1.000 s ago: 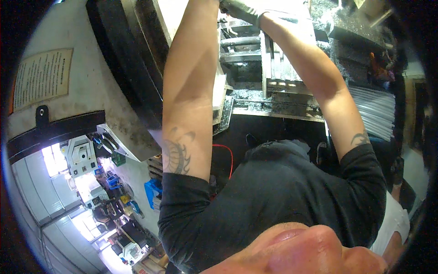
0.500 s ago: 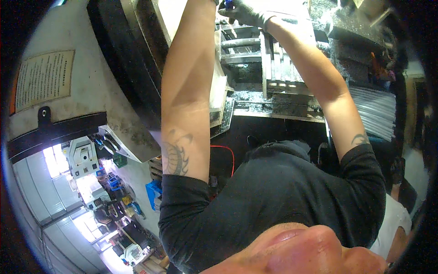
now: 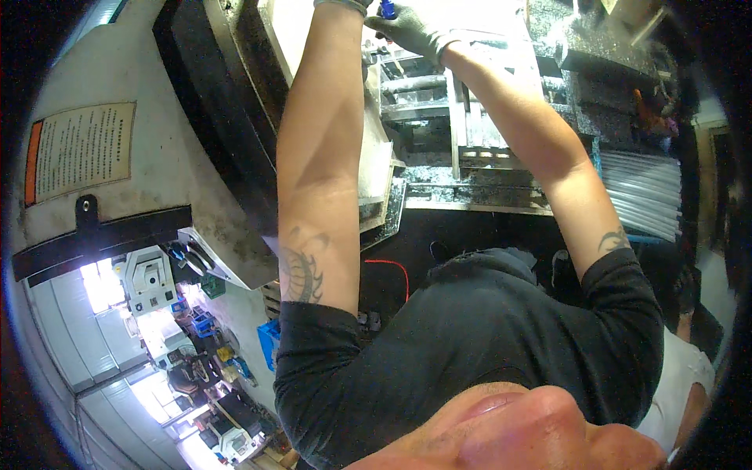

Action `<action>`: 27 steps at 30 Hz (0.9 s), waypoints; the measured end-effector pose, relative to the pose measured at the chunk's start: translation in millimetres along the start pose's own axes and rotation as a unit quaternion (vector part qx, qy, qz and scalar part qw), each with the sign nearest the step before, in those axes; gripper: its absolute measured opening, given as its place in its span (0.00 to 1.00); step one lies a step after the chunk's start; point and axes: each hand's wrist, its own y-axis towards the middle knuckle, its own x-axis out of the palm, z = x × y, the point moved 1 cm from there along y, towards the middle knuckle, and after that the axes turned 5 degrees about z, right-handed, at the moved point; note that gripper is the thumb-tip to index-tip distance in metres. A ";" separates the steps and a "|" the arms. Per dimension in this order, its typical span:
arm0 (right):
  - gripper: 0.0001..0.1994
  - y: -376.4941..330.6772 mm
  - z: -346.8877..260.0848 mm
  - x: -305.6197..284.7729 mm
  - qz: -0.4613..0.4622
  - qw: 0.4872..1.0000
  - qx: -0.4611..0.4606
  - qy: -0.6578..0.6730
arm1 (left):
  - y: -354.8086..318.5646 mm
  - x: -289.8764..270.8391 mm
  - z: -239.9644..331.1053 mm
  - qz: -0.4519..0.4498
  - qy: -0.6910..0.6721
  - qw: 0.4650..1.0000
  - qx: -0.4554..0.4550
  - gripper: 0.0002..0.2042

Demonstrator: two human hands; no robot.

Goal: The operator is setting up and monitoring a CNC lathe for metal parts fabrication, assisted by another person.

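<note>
Both my arms reach forward over a wet, brightly lit metal machine frame (image 3: pixel 486 200). My left hand (image 3: pixel 342 5) is cut off by the top edge; only its glove cuff and wrist show, and the fingers are out of view. My right hand (image 3: pixel 411 33) wears a grey glove and is closed around a small blue thing (image 3: pixel 388 9) at the top edge. Most of that blue thing is hidden, and its kind cannot be made out. Metal bars (image 3: pixel 415 84) lie just below my right hand. Glare washes out the area past the hands.
A pale machine panel (image 3: pixel 157 157) with a notice label (image 3: pixel 82 153) stands at the left. Ribbed, tube-like lengths (image 3: pixel 641 192) lie at the right. A red cable (image 3: pixel 399 268) hangs near my body. Another person in white (image 3: pixel 681 376) is behind at lower right.
My right hand has shifted slightly left and down, with the blue thing still in it. The left glove cuff has come into sight as the whole view shifted a little.
</note>
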 end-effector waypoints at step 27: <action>0.13 26.1 -19.8 8.4 0.004 0.926 0.106 0.362 | 70.2 -40.4 27.4 0.019 -0.095 0.993 0.062 0.15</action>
